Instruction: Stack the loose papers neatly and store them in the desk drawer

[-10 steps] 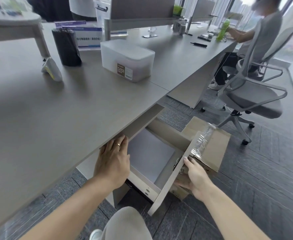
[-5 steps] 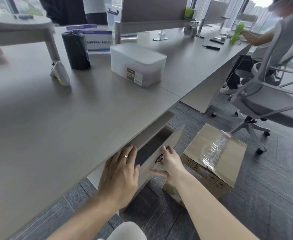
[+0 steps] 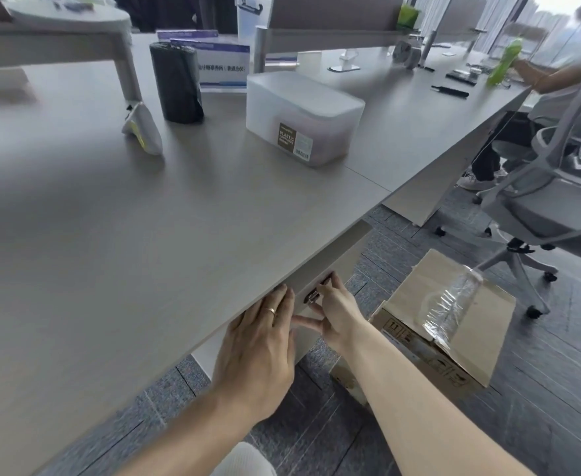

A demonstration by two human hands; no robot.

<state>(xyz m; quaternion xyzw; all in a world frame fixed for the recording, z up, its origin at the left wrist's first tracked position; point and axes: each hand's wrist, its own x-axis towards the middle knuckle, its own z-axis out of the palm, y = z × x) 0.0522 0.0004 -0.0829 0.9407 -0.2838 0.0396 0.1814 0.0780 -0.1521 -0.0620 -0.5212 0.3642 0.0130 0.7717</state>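
Observation:
The desk drawer (image 3: 330,266) under the grey desk top (image 3: 145,242) is pushed in, only its pale front showing. My right hand (image 3: 333,312) rests on that front, fingers spread beside the small metal lock (image 3: 311,297). My left hand (image 3: 261,341), with a ring on one finger, lies flat against the desk edge just left of the drawer front, fingers apart and holding nothing. No papers are visible; the drawer's inside is hidden.
A cardboard box (image 3: 446,324) with clear tape sits on the floor right of the drawer. On the desk stand a frosted plastic container (image 3: 302,115), a black roll (image 3: 175,84) and a white controller (image 3: 143,130). A person sits at far right beside an office chair (image 3: 549,201).
The drawer was wide open one second ago with a white sheet inside; my right hand has pushed it shut. My left hand came out of the drawer and now rests at the desk edge.

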